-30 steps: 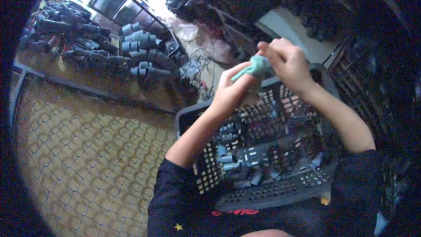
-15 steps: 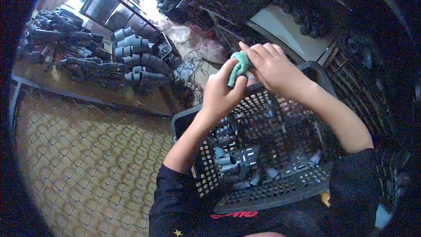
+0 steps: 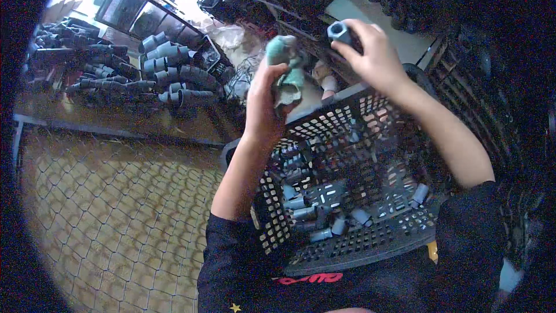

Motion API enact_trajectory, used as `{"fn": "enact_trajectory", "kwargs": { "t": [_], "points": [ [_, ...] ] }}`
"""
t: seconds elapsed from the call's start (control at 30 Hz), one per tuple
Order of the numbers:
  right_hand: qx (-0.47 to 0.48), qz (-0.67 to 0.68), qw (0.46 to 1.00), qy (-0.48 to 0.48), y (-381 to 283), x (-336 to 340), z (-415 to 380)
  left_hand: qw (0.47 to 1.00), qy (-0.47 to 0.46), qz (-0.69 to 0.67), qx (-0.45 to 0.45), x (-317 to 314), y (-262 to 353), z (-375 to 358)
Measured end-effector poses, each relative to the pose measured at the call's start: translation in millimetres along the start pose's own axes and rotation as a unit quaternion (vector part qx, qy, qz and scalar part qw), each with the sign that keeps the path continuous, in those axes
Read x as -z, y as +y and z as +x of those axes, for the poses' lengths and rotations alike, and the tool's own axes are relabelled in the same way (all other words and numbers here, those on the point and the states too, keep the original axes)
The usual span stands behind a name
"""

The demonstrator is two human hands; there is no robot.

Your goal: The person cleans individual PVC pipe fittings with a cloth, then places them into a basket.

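Near the far rim of the basket (image 3: 347, 262), the left hand (image 3: 264, 104) curls round a green cloth (image 3: 294, 77); the right hand (image 3: 373, 58) firmly grips a grey pipe fitting (image 3: 346, 36)!

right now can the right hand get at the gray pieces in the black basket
Probably yes: the black basket is open on top and nothing seems to cover the gray pieces. But the right hand grips a gray fitting, so it would likely need to release that first.
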State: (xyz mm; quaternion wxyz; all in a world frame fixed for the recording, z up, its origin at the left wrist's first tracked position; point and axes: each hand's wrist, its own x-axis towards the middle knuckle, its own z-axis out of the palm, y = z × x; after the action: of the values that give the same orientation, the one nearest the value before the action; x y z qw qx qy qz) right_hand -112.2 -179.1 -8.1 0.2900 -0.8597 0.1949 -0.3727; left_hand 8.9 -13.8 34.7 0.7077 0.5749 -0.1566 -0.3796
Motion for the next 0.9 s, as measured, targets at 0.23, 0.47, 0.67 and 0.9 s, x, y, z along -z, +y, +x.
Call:
{"fn": "enact_trajectory", "kwargs": {
  "t": [0.23,0.47,0.67,0.9],
  "points": [
    [-0.332,0.608,0.718,-0.064,-1.7,1.7,3.9,0.805,-0.109,0.429,-0.396,23.4,-30.3,15.7],
    [-0.287,0.545,0.781,-0.105,-13.6,-0.6,0.6,0.714,-0.103,0.546,-0.427,17.2,-29.1,3.4],
    [-0.247,0.484,0.834,-0.093,-36.7,-0.4,-9.2,0.694,-0.099,0.581,-0.412,11.5,-29.4,-4.8],
    [-0.195,0.445,0.87,-0.09,-40.6,-2.5,-10.7,0.914,-0.207,0.283,-0.206,6.0,-26.0,-7.2]
  ]
}}
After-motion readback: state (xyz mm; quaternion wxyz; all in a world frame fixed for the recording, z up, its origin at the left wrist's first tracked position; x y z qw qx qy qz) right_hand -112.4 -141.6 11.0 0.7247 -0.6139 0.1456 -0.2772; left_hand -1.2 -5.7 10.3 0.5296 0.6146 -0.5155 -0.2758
